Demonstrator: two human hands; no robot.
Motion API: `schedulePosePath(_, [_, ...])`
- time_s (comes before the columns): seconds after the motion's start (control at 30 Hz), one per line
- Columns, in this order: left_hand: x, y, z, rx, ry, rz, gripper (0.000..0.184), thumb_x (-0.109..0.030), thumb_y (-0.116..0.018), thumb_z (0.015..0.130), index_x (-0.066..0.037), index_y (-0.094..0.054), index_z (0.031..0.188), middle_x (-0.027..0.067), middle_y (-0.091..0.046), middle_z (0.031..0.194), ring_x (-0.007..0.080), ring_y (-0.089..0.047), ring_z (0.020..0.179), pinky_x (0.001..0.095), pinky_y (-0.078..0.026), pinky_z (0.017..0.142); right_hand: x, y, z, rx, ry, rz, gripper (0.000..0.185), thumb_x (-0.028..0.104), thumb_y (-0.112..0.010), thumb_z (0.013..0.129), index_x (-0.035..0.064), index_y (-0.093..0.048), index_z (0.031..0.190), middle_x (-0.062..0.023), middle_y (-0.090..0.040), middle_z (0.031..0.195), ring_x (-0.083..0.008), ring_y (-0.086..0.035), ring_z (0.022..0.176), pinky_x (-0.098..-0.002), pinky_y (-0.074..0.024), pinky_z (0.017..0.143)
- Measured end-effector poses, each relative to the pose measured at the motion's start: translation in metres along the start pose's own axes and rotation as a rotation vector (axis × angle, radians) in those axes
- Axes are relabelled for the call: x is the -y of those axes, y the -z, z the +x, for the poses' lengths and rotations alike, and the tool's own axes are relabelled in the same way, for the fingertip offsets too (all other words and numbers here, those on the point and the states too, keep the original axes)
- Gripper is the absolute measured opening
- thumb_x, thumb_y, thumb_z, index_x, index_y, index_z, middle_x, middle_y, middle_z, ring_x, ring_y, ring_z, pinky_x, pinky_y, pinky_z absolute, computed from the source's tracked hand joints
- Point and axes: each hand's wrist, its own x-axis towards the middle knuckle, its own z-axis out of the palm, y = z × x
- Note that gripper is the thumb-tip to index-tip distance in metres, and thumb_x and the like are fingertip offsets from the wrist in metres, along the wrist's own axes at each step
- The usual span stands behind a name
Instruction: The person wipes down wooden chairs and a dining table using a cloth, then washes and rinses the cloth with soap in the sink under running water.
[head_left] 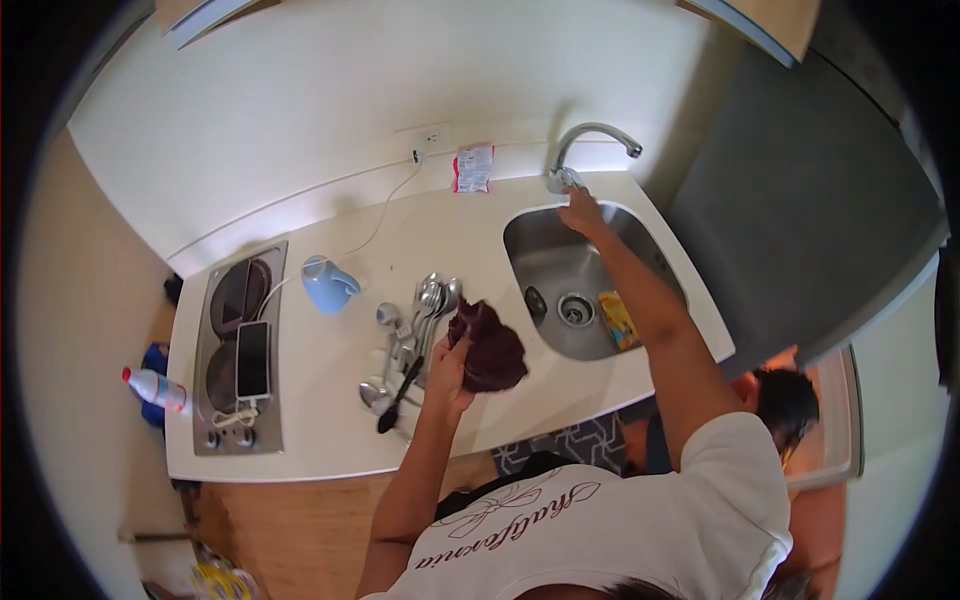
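Note:
A bunched dark maroon cloth (pixel 492 348) is in my left hand (pixel 450 375), held above the counter near the sink's left edge. My right hand (pixel 582 212) is closed on the lever at the base of the silver faucet (pixel 598 130), behind the sink (pixel 560 265). No water stream shows under the spout. Inside the sink, a yellow packet (pixel 619 320) lies right of the drain. Several metal spoons and forks (pixel 428 305) are spread on the counter left of the cloth, with a black-handled utensil (pixel 402 395) among them.
A blue mug (pixel 328 284) lies on the counter (pixel 330 400). At the left, a phone (pixel 254 360) rests on the cooktop (pixel 215 440), near a bottle (pixel 155 389). A red-and-white packet (pixel 473 169) leans on the back wall. Another person's head (pixel 787 405) shows at the lower right.

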Motion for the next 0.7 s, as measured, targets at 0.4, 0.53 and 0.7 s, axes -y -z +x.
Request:
schedulePosePath(0.4, [0.124,-0.100,0.164,-0.159,0.085,0.580,0.033,-0.025,-0.065,0.084,-0.003,-0.055,0.107,0.0066,-0.062,0.092,0.0162,-0.061,0.086,0.0311,-0.050,0.077,-0.092,-0.042,0.066,-0.053,0.555,-0.129,0.051,0.002,-0.048,0.079,-0.0033,-0.036,0.129,-0.0219,-0.036,0.133,-0.0342,-0.061,0.076,-0.0395,-0.0550,0.059])
schedulePosePath(0.53, [0.172,-0.081,0.229,-0.266,0.246,0.666,0.031,-0.012,-0.064,0.082,-0.002,-0.054,0.110,0.0079,-0.062,0.095,0.0175,-0.061,0.087,0.0318,-0.049,0.078,-0.104,-0.043,0.078,-0.035,0.670,-0.041,0.048,0.002,-0.048,0.079,-0.0057,-0.037,0.125,-0.0249,-0.040,0.126,-0.0336,-0.061,0.071,-0.0403,-0.0545,0.061])
schedulePosePath(0.7, [0.209,-0.081,0.282,-0.291,0.065,0.916,0.026,-0.008,-0.064,0.077,0.002,-0.060,0.101,0.0098,-0.064,0.091,0.0169,-0.061,0.081,0.0315,-0.049,0.071,-0.110,-0.043,0.088,-0.051,0.730,0.018,0.040,0.002,-0.046,0.081,-0.0043,-0.041,0.120,-0.0246,-0.043,0.120,-0.0345,-0.063,0.069,-0.0414,-0.0541,0.061])
